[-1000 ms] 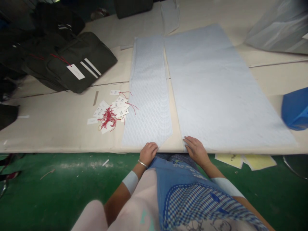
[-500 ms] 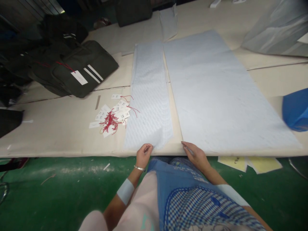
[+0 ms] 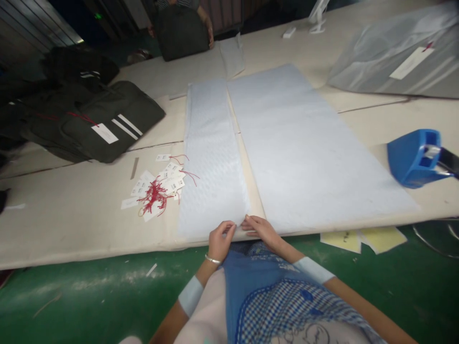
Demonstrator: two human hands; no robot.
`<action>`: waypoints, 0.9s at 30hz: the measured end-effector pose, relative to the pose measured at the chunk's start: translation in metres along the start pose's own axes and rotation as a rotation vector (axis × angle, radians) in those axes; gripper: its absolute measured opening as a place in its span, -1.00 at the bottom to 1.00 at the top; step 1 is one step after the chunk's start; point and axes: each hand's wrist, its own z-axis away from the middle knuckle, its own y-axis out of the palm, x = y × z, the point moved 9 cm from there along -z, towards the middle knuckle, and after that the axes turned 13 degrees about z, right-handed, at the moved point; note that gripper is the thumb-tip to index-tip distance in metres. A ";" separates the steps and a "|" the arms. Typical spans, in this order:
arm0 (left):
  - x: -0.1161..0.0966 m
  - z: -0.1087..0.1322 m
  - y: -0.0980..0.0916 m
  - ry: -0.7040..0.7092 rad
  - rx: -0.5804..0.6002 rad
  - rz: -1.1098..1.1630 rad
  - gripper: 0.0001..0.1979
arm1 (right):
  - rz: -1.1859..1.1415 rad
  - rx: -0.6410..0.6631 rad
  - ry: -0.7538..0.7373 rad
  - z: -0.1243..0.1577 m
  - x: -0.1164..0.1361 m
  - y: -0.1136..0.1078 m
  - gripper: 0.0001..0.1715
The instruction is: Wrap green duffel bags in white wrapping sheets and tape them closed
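A narrow stack of thin, whitish plastic sheets (image 3: 211, 157) lies lengthwise in front of me; whether they are flat bags I cannot tell. At its near edge my left hand (image 3: 221, 239) is closed in a pinch on the sheet's edge. My right hand (image 3: 263, 233) is beside it, thumb and fingers closed at the near right corner of the same stack. A wider pale plastic stack (image 3: 304, 153) lies just to the right, with a narrow gap between. White tags (image 3: 172, 177) with red strings (image 3: 155, 195) are heaped against the narrow stack's left side.
Dark bags (image 3: 122, 119) with white stripes stand on the table (image 3: 71, 215) at left. At right are a blue tape dispenser (image 3: 412, 157) and a plastic-wrapped bag (image 3: 376, 67). Across the table, a person's hand (image 3: 209, 33) touches a dark bag (image 3: 182, 33). Yellow papers (image 3: 362, 239) show below the table edge.
My right hand has moved left, from the wide stack's near corner to the narrow stack, close to my left hand. The raised sheet corner lies flatter. My view has shifted.
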 end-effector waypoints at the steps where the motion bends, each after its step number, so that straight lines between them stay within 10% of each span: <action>1: 0.007 -0.002 -0.003 -0.054 -0.041 0.062 -0.78 | 0.022 -0.050 -0.004 -0.001 -0.002 -0.004 -0.44; 10: 0.004 -0.005 -0.020 -0.084 -0.155 0.143 -0.65 | -0.084 0.081 0.044 0.011 0.002 0.016 -0.36; 17: -0.023 -0.005 0.035 0.036 0.282 0.105 -0.79 | -0.045 0.056 -0.118 0.012 0.017 0.009 -0.55; 22: -0.031 -0.053 0.033 -0.053 0.277 0.071 -0.72 | 0.409 -0.219 -0.287 0.014 0.019 -0.023 -0.62; 27: -0.064 -0.123 0.062 0.190 0.274 -0.348 -0.61 | 0.621 -0.287 -0.377 0.026 0.025 -0.026 -0.76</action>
